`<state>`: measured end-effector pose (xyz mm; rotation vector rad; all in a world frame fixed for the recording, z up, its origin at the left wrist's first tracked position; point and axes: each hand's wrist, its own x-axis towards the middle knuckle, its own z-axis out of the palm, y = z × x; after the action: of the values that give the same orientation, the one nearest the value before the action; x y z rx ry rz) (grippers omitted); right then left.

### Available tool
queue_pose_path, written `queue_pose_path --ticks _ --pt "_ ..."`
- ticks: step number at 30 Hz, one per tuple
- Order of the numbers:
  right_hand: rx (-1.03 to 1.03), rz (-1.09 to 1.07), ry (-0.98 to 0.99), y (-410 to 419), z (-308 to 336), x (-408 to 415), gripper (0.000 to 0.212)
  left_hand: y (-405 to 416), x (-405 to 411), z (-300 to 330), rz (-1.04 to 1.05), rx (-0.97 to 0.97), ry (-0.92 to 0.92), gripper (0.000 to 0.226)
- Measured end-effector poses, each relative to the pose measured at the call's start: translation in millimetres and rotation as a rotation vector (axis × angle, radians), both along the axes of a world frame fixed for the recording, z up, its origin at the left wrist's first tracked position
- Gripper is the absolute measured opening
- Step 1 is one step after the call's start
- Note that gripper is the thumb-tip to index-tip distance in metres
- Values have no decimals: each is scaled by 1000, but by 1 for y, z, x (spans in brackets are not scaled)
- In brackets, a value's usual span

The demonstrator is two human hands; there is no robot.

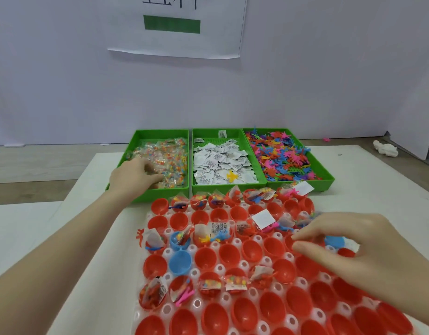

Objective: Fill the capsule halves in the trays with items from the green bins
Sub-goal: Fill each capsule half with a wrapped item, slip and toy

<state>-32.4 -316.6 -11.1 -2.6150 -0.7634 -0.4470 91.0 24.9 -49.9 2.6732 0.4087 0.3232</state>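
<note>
The big tray (145,240) of little cups sits in the middle, and everything else is told from it. Behind the tray stand three green bins in a row. The left green bin (136,139) holds clear candy packets, the middle green bin (240,132) holds small white packets, and the right green bin (327,176) holds bright plastic toy figures. The left hand (133,176) reaches past the tray's far left corner into the left green bin, its fingers curled down into the candy packets (171,157); I cannot tell if it has a packet yet. The right hand (349,247) hangs over the tray's right side, fingers bent above the cups there; I cannot tell if it holds anything. Most of the capsule halves (251,249) are red, and two are blue. The job looks partly done. The cups along the far edge of the tray and most in the third row from it have packets and toys in them, and a few nearer ones do too. Many cups are bare, above all the rows at the near edge (216,320) of the tray, so there looks to be a lot left to fill.
</note>
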Motion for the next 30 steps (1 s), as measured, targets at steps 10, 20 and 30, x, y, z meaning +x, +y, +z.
queue_pose_path --ticks 10,20,30 --pt "397 -289 177 4 10 132 7 -9 -18 19 141 -535 -420 15" --pt "-91 -357 458 22 -16 208 50 -14 -83 53 -42 -1025 -445 10" --pt "18 -413 342 21 -17 197 26 -31 -98 52 -44 -1120 -440 20"
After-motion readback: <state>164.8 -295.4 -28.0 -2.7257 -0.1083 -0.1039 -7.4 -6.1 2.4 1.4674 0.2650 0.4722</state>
